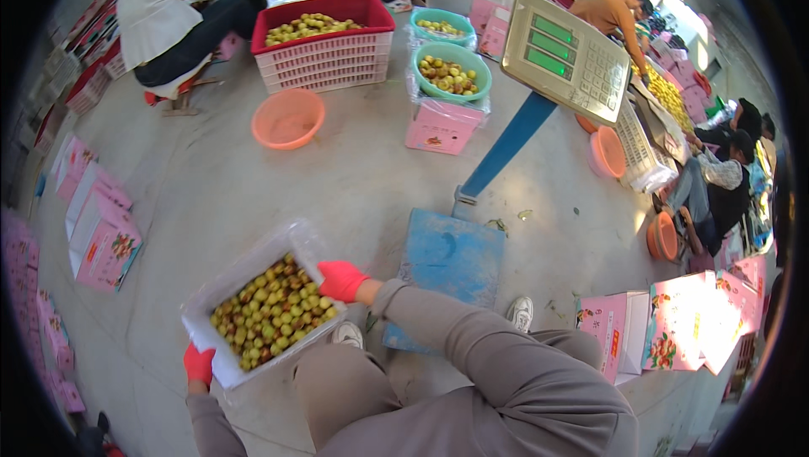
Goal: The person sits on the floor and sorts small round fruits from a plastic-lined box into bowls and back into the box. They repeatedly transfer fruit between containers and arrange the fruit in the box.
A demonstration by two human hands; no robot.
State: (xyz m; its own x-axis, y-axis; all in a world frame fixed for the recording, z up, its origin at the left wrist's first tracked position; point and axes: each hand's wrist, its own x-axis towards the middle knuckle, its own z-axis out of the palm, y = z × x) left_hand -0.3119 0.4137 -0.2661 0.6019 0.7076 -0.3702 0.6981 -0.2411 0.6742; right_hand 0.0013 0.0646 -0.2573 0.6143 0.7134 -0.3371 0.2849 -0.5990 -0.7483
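A white box [229,361] lined with clear plastic is filled with green and brown jujubes [272,311]. My left hand [200,365], in a red glove, grips its near left side. On the opposite side, my right hand [341,280], gloved the same way, holds the rim. The box is slightly tilted, left of my knees; whether its bottom touches the floor cannot be told. Right of it stands a platform scale with a bare, scuffed blue plate [452,258]. Its display head [565,55] sits on a blue post and shows lit green digits.
An orange basin [288,118] lies beyond the box. Behind it stands a crate [325,62] of jujubes. Green basins [452,74] of fruit rest on pink cartons [442,128]. Open pink cartons stand left [107,235] and right [673,324]. Several people [170,20] work around.
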